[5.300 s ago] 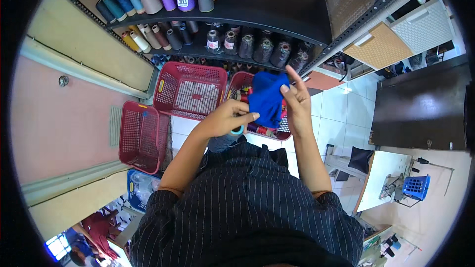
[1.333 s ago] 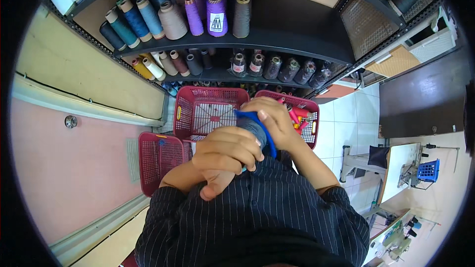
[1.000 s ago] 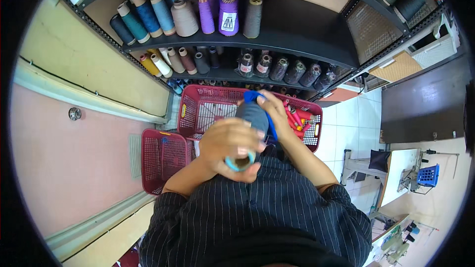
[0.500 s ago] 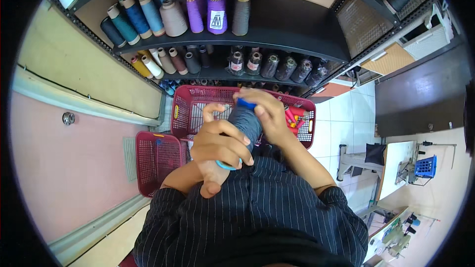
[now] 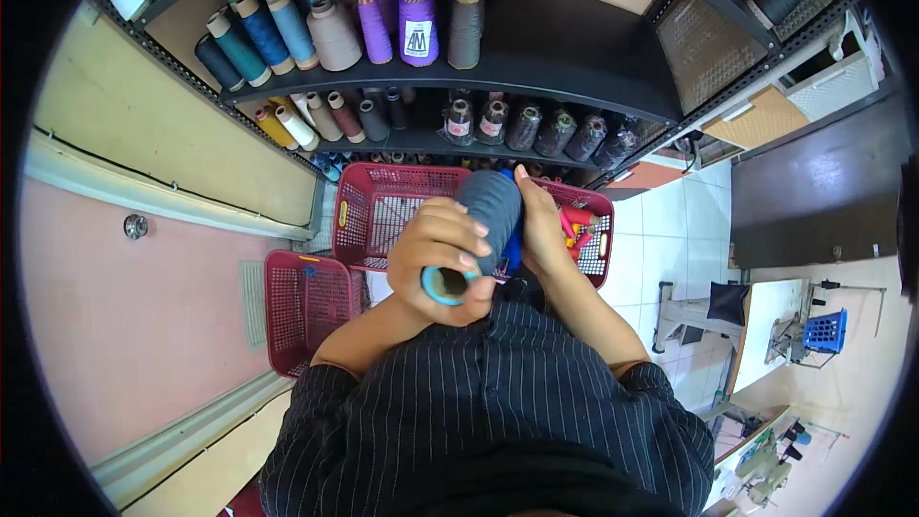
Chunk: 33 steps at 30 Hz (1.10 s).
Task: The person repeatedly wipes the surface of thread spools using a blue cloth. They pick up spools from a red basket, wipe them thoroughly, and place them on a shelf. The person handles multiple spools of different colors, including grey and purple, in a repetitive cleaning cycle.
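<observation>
**Both hands wrapped around a grey-blue thread cone above the red baskets**

The left hand (image 5: 442, 258) grips the lower end of a large grey-blue thread cone (image 5: 488, 215). Its fingers (image 5: 459, 235) curl closed over the cone's side, and the thumb side cups the light-blue plastic rim of the core, whose open end faces the camera. The right hand (image 5: 538, 230) lies along the cone's far side. Its fingers are stretched out nearly straight and pressed flat against the yarn, with the tips reaching up past the top of the cone. So both hands are shut on the same cone, the left in a tight wrap and the right in a looser, flatter hold.

The cone is held in the air close to the chest, tilted with its narrow end pointing away toward the shelves. It hangs over the gap between two red plastic baskets. The left basket (image 5: 383, 215) shows a mostly bare mesh floor, and the right basket (image 5: 589, 244) holds some small red and yellow items. A patch of bright blue shows just behind the cone, between the hands; what it belongs to cannot be told.

A third red basket (image 5: 302, 306) stands on the floor lower left. Behind them, a dark metal shelf rack (image 5: 574, 48) carries rows of thread cones in blue, grey, purple, yellow and dark shades.
</observation>
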### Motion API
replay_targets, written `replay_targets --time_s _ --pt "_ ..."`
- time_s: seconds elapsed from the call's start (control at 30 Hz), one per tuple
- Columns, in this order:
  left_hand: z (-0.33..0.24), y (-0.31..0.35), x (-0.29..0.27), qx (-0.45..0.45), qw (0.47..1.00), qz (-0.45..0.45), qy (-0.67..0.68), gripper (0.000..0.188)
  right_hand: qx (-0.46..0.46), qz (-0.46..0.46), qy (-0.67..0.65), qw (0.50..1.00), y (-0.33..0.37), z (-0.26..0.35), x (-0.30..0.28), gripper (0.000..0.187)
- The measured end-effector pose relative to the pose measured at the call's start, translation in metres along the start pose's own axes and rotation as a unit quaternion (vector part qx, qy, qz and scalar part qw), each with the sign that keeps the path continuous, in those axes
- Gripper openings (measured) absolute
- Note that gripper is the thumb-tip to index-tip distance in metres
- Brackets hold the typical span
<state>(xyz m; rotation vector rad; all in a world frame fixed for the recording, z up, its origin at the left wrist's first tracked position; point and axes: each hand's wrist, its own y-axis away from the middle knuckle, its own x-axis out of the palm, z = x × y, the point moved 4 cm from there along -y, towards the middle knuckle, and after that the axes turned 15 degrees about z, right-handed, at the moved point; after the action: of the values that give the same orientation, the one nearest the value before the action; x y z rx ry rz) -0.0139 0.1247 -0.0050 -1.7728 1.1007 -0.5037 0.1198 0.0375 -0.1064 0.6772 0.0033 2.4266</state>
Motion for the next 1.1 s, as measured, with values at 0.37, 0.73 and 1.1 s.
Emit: replay_targets --time_s 0.37,0.73,1.1 --pt "-0.021 -0.006 -0.007 0.095 0.994 0.05 -0.006 0.038 -0.254 -0.097 0.348 0.897 0.022 0.09 0.026 0.039" --pt "0.01 0.004 0.005 -0.003 0.993 0.116 0.02 0.056 0.175 0.325 0.355 0.859 -0.011 0.034 0.011 0.048" --pt "0.021 -0.022 0.003 -0.14 0.989 -0.032 0.039 0.03 -0.065 0.065 0.106 0.99 -0.001 0.035 -0.012 0.035"
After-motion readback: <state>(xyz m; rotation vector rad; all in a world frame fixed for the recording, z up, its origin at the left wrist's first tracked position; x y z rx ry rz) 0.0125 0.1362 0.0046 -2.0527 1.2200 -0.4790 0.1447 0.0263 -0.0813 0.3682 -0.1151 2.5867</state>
